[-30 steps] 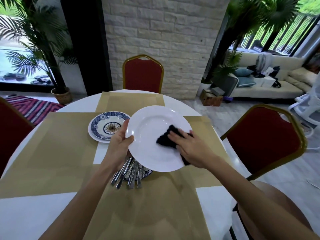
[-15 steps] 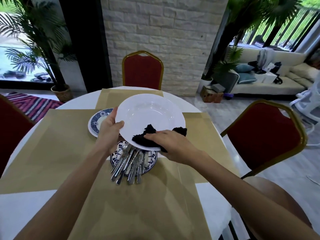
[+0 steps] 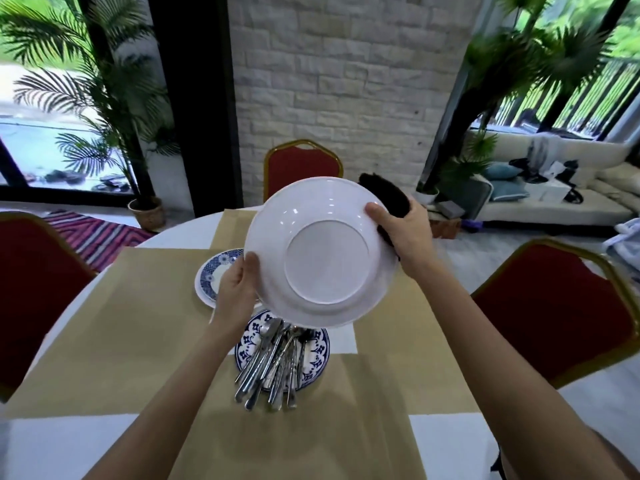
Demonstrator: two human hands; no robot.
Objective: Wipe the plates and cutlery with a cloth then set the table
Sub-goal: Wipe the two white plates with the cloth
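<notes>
The round, glossy white plate (image 3: 325, 258) is held up between both hands, its smooth underside and raised circular foot ring turned toward the camera. The left hand (image 3: 237, 289) grasps the lower left rim, thumb laid on the underside. The right hand (image 3: 405, 233) pinches the upper right rim, thumb on the near face, with the fuzzy black cloth (image 3: 384, 195) bunched behind its fingers and sticking out past the rim. Half a second ago the plate lay face up with the cloth pressed on its inner face; it is now flipped and lifted higher. Below the hands, a bundle of shiny metal cutlery (image 3: 273, 368) rests on a blue-patterned plate (image 3: 317, 362). A second blue-patterned plate (image 3: 214, 271) lies just beyond the left hand. Both sit on tan paper-like placemats (image 3: 138, 323) covering the round white worktop (image 3: 45, 445).
</notes>
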